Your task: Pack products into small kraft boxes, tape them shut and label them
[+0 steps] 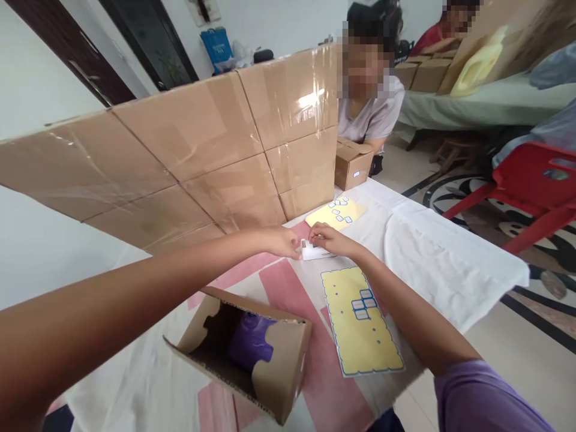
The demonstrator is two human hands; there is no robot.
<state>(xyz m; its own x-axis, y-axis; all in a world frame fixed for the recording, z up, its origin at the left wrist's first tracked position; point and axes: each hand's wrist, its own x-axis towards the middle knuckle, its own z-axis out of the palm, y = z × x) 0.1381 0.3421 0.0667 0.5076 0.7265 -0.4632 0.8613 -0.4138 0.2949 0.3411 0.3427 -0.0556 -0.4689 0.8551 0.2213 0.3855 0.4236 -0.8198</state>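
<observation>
- L hand (284,241) at left end of sm. white box (318,254), mid-table, btwn near yellow card (360,339) and far yellow card (351,210); grip unclear, can't tell.
- R hand (335,241) over box top, fingers bent; can't tell if they're grasping anything.
- Near left: cardboard carton (288,351), open, purple packet (252,343) inside.
- Far right: brown box (347,169) beside a person (373,117), contents hidden.

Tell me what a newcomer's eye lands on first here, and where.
Probably the big taped cardboard wall rising across the left and middle of the view. Then the small white box near the centre, with the left hand at its left end and the right hand over its top. Nearer, an open brown carton lies left of a yellow sheet.
</observation>
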